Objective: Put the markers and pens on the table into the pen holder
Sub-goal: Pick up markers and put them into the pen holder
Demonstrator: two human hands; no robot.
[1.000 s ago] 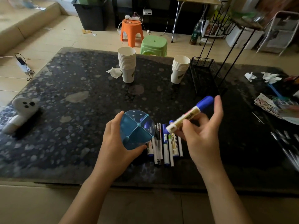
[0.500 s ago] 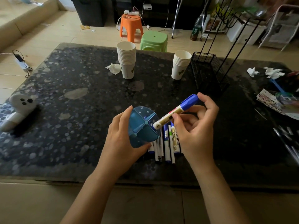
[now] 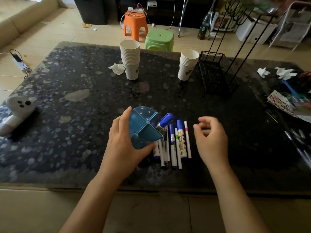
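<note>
My left hand [image 3: 123,145] grips a round blue pen holder [image 3: 143,126] divided into four compartments and tilts its mouth toward me. A blue-capped marker [image 3: 165,120] stands in the holder's right compartment, cap sticking out. Several markers and pens [image 3: 175,145] lie side by side on the dark table [image 3: 75,115], just right of the holder. My right hand [image 3: 210,137] hovers right of that row, blurred, fingers loosely curled and holding nothing.
Two stacks of paper cups [image 3: 130,59] [image 3: 187,64] and a black wire basket [image 3: 217,73] stand at the back. A white ghost figure [image 3: 15,111] lies at the left edge. Crumpled tissues [image 3: 276,73], printed papers [image 3: 289,103] and more pens [image 3: 301,145] lie to the right.
My right hand carried the blue-capped marker to the holder, dropped it into the right compartment, let go and drew back to the right. The left hand kept hold of the holder.
</note>
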